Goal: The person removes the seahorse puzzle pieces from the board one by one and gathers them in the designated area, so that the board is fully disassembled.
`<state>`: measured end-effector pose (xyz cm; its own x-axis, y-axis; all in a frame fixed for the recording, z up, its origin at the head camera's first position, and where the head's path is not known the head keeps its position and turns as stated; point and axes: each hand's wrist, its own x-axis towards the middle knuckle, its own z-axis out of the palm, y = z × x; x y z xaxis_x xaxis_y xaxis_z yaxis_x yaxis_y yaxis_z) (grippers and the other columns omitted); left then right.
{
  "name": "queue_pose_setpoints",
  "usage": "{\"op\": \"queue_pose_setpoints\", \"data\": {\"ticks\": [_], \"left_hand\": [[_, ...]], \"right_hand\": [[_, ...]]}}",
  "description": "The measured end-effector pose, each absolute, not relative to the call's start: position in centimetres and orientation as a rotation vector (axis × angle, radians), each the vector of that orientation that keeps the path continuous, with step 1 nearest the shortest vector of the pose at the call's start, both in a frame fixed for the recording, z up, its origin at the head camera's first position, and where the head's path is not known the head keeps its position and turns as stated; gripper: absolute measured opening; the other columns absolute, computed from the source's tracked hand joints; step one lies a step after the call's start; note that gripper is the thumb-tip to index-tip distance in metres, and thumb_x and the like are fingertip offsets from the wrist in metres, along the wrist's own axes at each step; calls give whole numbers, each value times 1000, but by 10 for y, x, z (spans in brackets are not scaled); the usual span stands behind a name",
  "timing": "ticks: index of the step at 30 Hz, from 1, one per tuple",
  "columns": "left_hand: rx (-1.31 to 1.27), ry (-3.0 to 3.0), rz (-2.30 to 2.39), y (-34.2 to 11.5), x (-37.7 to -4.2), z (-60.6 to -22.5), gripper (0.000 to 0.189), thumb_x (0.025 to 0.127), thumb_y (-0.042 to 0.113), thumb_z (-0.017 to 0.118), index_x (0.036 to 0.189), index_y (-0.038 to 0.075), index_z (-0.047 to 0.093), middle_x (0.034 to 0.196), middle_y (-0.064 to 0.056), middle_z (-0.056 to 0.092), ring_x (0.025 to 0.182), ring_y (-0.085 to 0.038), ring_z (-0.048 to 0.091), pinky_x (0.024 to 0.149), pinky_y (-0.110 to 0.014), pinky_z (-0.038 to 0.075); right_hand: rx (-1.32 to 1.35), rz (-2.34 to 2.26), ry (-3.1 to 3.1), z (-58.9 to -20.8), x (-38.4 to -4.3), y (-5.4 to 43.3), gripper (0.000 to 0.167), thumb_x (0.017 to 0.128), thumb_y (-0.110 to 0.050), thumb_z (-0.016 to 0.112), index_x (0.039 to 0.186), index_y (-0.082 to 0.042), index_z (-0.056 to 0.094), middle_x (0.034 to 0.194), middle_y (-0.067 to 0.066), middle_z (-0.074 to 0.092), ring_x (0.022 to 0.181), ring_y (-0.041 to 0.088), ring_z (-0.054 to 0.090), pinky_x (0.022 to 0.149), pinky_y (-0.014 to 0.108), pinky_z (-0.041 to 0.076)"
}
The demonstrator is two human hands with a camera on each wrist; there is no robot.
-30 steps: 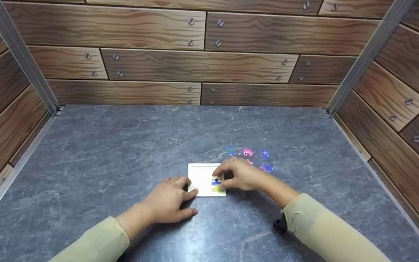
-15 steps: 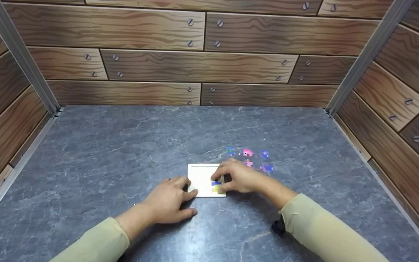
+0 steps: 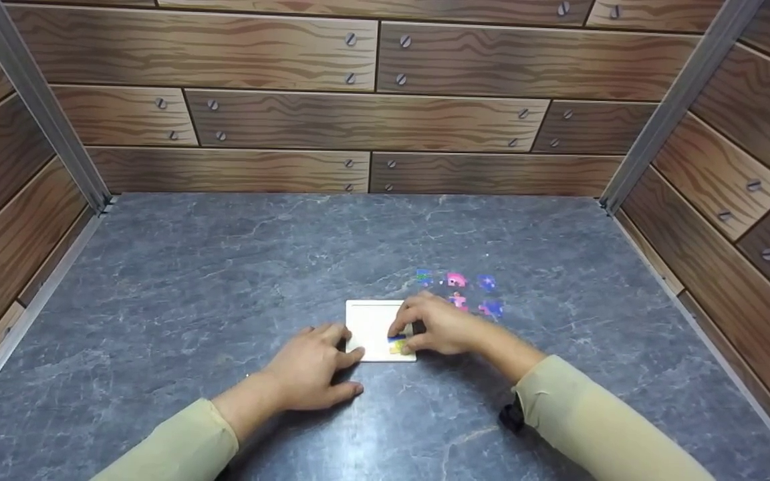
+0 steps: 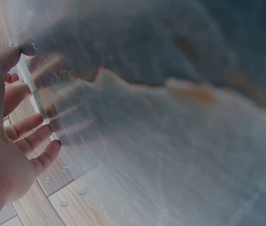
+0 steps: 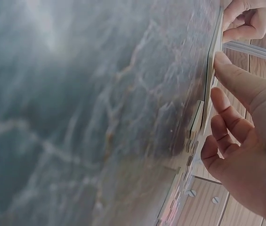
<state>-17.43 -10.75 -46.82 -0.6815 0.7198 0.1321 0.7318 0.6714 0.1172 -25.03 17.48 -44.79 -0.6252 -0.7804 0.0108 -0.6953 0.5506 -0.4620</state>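
A small white puzzle tray (image 3: 368,327) lies flat on the table near the middle of the head view. Inside its right part is a yellow and blue jigsaw piece (image 3: 396,345). My right hand (image 3: 444,324) reaches in from the right, thumb and index finger pinching at this piece; the fingers partly cover it. In the right wrist view the thumb (image 5: 238,77) is low at the tray's edge. My left hand (image 3: 308,367) rests at the tray's left side, fingertips touching its edge and the thumb on the table. Its fingers are spread and relaxed in the left wrist view.
Beyond the right hand lie several loose jigsaw pieces, among them a pink piece (image 3: 456,279), a blue piece (image 3: 486,282) and a blue-green piece (image 3: 424,276). Wood-patterned walls (image 3: 224,120) enclose the grey marbled table (image 3: 224,254) at the back and sides.
The right hand's index finger has moved slightly down and left over the tray, drawing closer to the thumb and covering more of the jigsaw piece. The left hand and tray stay put.
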Motion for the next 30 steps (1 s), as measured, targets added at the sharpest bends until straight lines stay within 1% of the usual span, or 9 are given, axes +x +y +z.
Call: {"op": "queue_pose_setpoints", "data": {"ticks": [10,13,21,26,30], "left_hand": [[-1215,-2806,-274,-108,-173,-468,53,99,50,69,140,16,73,125,-13,60,112,-26,60,91,-52,54],[-1217,-2807,-283,-108,-172,-468,53,99,50,69,139,16,73,124,-13,60,111,-26,59,90,-52,54],[-1204,-2809,-255,-108,-172,-466,54,98,51,70,140,16,72,122,-12,60,110,-25,59,91,-52,53],[-1191,-2815,-256,-106,-173,-465,55,98,52,70,140,16,72,122,-12,61,110,-24,60,92,-52,53],[-1188,-2832,-253,-105,-173,-466,55,97,52,71,139,17,73,122,-12,61,109,-24,60,93,-51,53]], "right_hand": [[-1278,-659,2563,-448,-249,172,25,87,-13,82,112,-12,80,112,3,72,113,24,59,105,48,44],[-1268,-679,2572,-449,-247,173,26,86,-12,83,112,-12,79,111,2,74,111,23,59,104,47,44],[-1237,-681,2598,-449,-244,173,28,87,-16,82,114,-14,79,106,0,74,105,20,61,101,45,44],[-1202,-674,2604,-449,-243,174,31,86,-24,86,115,-15,80,109,-2,73,109,21,59,102,46,45],[-1196,-667,2609,-449,-242,175,32,86,-23,85,116,-14,79,110,-1,73,110,22,59,104,48,44]]}}
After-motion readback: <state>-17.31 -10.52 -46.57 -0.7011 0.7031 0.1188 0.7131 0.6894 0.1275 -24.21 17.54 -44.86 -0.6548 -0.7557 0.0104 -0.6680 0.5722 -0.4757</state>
